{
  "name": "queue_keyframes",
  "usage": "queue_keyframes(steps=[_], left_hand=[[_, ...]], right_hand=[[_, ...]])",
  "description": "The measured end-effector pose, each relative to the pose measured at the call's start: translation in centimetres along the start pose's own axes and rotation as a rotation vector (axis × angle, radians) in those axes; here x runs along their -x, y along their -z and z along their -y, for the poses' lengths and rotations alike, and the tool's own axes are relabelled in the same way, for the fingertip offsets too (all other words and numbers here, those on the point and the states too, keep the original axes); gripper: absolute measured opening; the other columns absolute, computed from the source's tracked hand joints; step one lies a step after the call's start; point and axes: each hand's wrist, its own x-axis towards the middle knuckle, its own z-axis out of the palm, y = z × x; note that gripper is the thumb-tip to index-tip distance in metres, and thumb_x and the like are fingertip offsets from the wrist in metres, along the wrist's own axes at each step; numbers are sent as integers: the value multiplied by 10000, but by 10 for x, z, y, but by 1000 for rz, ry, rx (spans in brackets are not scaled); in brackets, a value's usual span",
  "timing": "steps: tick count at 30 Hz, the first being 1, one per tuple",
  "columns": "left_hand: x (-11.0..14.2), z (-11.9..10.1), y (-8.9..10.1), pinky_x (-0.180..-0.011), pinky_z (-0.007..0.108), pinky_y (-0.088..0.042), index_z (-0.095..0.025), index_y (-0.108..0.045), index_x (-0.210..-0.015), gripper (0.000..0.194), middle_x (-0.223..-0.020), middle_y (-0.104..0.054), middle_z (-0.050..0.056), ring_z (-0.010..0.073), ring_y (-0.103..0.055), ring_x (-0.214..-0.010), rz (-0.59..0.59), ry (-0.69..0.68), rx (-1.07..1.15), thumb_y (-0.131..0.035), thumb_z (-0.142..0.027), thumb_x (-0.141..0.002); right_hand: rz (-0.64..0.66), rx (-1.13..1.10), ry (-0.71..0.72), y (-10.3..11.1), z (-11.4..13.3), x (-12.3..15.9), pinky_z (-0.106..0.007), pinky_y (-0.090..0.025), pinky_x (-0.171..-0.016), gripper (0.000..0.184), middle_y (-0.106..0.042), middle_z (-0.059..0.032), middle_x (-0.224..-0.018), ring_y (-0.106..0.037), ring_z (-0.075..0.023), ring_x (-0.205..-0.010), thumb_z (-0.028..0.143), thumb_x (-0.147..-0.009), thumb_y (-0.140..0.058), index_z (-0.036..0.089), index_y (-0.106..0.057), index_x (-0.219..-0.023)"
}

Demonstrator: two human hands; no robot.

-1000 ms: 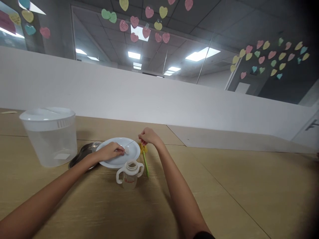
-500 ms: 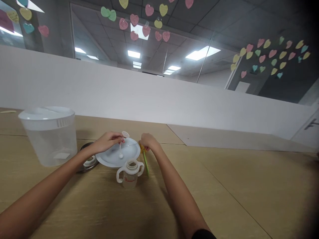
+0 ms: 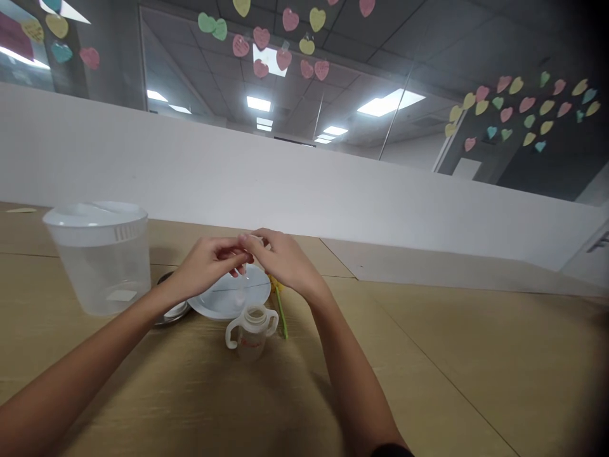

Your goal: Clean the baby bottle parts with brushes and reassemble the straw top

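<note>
Two hands have converged above the white plate (image 3: 254,287): the left hand (image 3: 207,263) pinches a small clear plastic piece (image 3: 242,279); the right hand (image 3: 284,260) reaches it, grip not discernible.

Small translucent plastic piece (image 3: 242,285) hangs upright above a white plate (image 3: 257,287)

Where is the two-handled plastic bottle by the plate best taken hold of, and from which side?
Probably by the right loop handle, coming from the near side. The two-handled plastic bottle stands upright in front of the white plate, which crowds its far side, while the loop juts out sideways, open for a grip.
</note>
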Motion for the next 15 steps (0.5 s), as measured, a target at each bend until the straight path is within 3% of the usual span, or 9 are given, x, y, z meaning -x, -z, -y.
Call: queue_keyframes(steps=[5, 7, 12, 15], left_hand=[[4, -14, -5, -521, 228, -517, -163, -647, -640, 144, -579, -643, -8, 128, -599, -541, 13, 14, 7, -542, -236, -706], [5, -14, -4, -539, 232, -514, -171, -661, -654, 148, -594, -652, -8, 136, -608, -571, 61, 32, 3, -536, -232, -706], [7, -7, 0, -583, 231, -481, -225, -705, -769, 185, -789, -697, -3, 162, -626, -717, 403, 71, -154, -620, -379, -711], [12, -3, -2, -636, 237, -472, -249, -699, -860, 292, -931, -686, 2, 182, -618, -819, 511, 75, -256, -687, -441, -641]], right_hand=[[-56, 164, -18, 6, 22, 15, -224, -314, -533, 344, -629, -15, -695, -516, -124, -633, 507, -817, -516, 180, -613, -772], [-57, 215, -20, 7, 24, 17, -230, -291, -517, 322, -610, -10, -664, -491, -121, -602, 483, -803, -534, 177, -588, -720], [-59, 271, -26, 13, 27, 22, -236, -254, -482, 286, -568, 4, -600, -435, -103, -532, 418, -783, -547, 182, -520, -625], [-6, 281, -23, 14, 28, 26, -236, -250, -468, 270, -562, 15, -557, -422, -96, -497, 404, -769, -566, 186, -516, -617]])
